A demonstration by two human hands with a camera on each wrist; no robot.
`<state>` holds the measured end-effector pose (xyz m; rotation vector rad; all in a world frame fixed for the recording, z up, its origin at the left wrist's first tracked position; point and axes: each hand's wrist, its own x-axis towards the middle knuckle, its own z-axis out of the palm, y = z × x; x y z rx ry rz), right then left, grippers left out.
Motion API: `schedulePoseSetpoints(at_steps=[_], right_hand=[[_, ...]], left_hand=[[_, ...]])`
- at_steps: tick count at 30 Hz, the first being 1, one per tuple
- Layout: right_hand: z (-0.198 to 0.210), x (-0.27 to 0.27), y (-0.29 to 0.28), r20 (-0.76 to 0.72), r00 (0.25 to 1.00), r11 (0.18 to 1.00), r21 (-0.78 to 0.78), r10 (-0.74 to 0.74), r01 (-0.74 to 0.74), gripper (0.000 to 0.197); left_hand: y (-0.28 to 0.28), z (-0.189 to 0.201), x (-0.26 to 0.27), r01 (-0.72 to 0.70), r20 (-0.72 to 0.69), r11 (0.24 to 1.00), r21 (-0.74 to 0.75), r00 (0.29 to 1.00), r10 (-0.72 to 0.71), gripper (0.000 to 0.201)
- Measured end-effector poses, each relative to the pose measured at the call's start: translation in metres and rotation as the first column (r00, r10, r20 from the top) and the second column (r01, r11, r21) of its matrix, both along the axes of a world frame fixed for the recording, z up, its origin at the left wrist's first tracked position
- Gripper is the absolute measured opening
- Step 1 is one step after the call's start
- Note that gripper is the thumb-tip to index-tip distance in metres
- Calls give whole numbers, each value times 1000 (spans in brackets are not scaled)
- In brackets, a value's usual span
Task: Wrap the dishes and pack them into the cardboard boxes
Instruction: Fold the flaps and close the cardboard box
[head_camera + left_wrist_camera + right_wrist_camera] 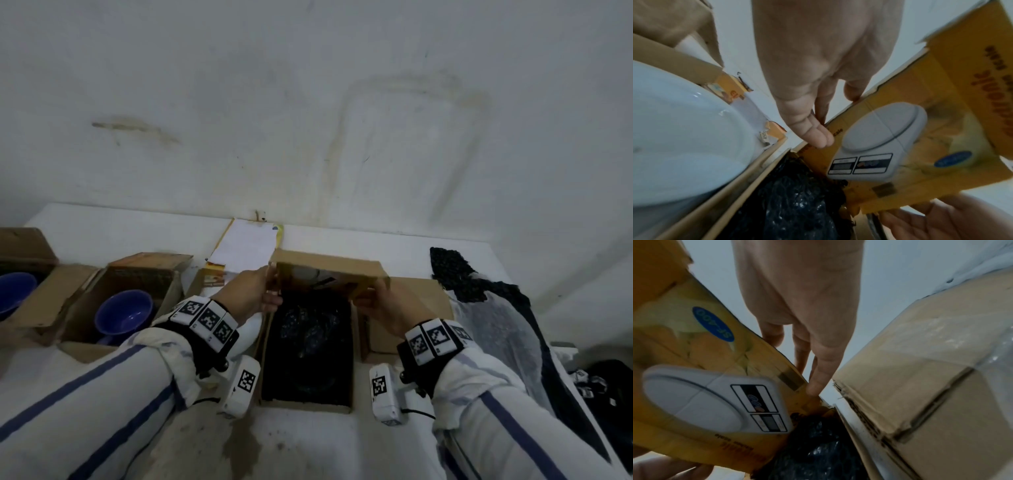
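**Holding the Yellow Lid Flap Over the Middle Box**

Gripping the lid flap [330, 279] at its two ends, both hands hold it raised over the middle box [306, 406]. The left hand [248, 294] pinches the left end, thumb on the printed yellow face and fingers [825, 104] behind the edge. The right hand [385, 305] pinches the right end in the same manner, with one fingertip [815, 386] pressing the flap's lower corner. The printed face shows one white kitchen scale picture [877, 139] and one blue oval sticker [713, 324].

Contents of the middle box: one dark bundle [310, 339] in black bubble wrap, filling the box below the raised flap. The dish inside the wrap cannot be seen.

Item count on the white table [308, 442]:

- Open boxes to the left: two. The nearer box [137, 274] holds one blue bowl [125, 315], unwrapped. The farther box [27, 245], cut by the frame edge, holds a second blue bowl [15, 293].
- White dish [684, 138]: one, lying in an open carton just beside the middle box on its left.
- Plain brown box [931, 369]: one, just beside the middle box on its right.
- Paper sheet [245, 248]: one, lying behind the flap near the wall.
- Wrap pile [489, 308]: one heap of black and clear bubble wrap at the right end of the table.

Both wrists carry marker bands and one camera each.
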<state>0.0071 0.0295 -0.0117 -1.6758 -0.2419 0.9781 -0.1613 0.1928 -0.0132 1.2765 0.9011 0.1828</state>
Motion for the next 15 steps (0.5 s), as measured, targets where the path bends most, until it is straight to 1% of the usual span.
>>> schedulePoseSetpoints(at_steps=[2, 5, 7, 8, 10, 11, 13, 15], right_hand=[[5, -8, -7, -8, 999, 999, 13, 35, -35, 17], [7, -17, -17, -2, 996, 994, -45, 95, -94, 10], [2, -25, -24, 53, 983, 976, -139, 177, -168, 14], [0, -30, -29, 93, 976, 968, -173, 199, -181, 19], [-5, -42, -37, 147, 967, 965, -194, 207, -177, 34], [-7, -49, -41, 185, 953, 957, -214, 239, -198, 40], [-11, -59, -46, 279, 905, 925, -294, 323, -239, 41], [-12, -68, -51, 336, 853, 893, -352, 399, -279, 38]], left_hand=[[-8, 4, -13, 3, 21, 1000, -29, 1000, -2, 28], [-26, 9, -30, -20, 11, 999, -45, 1000, 20, 18], [-36, 5, -37, -27, -28, 999, -29, 999, 26, 19], [-40, 2, -41, -12, -56, 1000, -7, 998, 12, 22], [-49, -4, -49, -2, -111, 1000, 27, 994, 5, 26], [-53, -6, -53, 1, -136, 999, 41, 991, 5, 26], [-60, -9, -60, 18, -175, 998, 60, 985, -7, 20], [-68, -11, -67, 25, -197, 998, 61, 980, -13, 17]])
